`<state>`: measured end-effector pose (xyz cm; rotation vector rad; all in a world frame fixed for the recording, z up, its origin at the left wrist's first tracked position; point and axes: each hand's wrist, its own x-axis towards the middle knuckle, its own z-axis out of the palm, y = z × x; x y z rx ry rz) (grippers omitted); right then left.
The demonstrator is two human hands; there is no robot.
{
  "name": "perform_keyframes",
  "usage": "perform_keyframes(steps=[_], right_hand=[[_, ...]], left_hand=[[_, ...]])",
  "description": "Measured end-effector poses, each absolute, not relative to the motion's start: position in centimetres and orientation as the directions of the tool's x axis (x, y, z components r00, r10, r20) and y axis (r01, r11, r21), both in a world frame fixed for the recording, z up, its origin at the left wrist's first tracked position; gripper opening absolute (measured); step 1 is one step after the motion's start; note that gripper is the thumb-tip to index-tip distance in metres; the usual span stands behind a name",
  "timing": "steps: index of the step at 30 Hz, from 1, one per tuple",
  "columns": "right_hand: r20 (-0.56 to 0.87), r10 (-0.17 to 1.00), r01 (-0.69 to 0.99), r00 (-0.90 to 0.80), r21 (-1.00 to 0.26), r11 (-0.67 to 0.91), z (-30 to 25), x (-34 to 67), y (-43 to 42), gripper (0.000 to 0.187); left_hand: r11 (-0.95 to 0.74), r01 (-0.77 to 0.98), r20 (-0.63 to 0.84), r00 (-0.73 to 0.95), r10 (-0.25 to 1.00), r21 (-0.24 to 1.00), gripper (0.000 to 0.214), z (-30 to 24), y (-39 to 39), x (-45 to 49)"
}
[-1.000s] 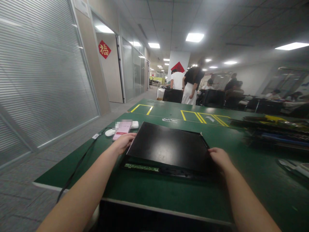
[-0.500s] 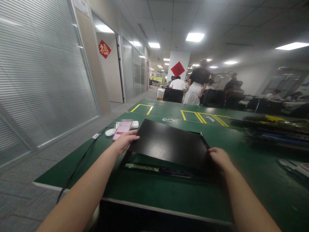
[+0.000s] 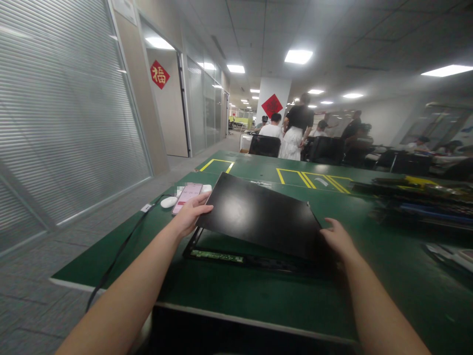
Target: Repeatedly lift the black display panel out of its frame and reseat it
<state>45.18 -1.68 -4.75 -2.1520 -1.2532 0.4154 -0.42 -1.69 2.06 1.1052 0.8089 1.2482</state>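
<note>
A flat black panel [image 3: 254, 212], likely a display screen, tilts over a thin black frame [image 3: 273, 261]. A green circuit strip [image 3: 217, 256] shows along the frame's near side. My left hand [image 3: 192, 213] is closed on the panel's left edge, thumb on top, and holds that side raised above the frame. At the right side my right hand [image 3: 338, 239] grips the frame's edge beside the panel, with its index finger lifted away; its lower fingers are hidden. The panel's right end stays low, close to the frame.
The green table [image 3: 258, 301] carries a phone [image 3: 187, 195], a white mouse [image 3: 169, 202] and a black cable [image 3: 123, 246] on the left. A dark stack of parts [image 3: 417, 202] lies at right. Chairs [image 3: 265, 146] and several people are beyond the far edge.
My left hand has raised the panel's left side a little, opening a wider gap above the frame. My right index finger has lifted. A person in the background shifted left.
</note>
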Motion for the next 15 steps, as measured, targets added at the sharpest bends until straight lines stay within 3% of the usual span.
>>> perform_keyframes(steps=[2,7,15], right_hand=[[0.037,0.852,0.663,0.522,-0.645,-0.379,-4.67,45.15,-1.56,0.064],[-0.006,0.872,0.634,0.49,-0.684,-0.361,-4.46,44.87,-1.56,0.041],[-0.138,0.865,0.29,0.482,-0.907,-0.306,-4.4,44.92,-1.96,0.039]], left_hand=[[-0.054,-0.321,0.117,0.18,0.977,0.945,0.069,2.08,-1.76,-0.37],[-0.109,-0.34,0.17,0.155,0.973,0.934,0.074,1.78,-1.65,-0.41],[-0.109,-0.325,0.159,0.13,0.979,0.939,0.067,2.28,-1.81,-0.67]])
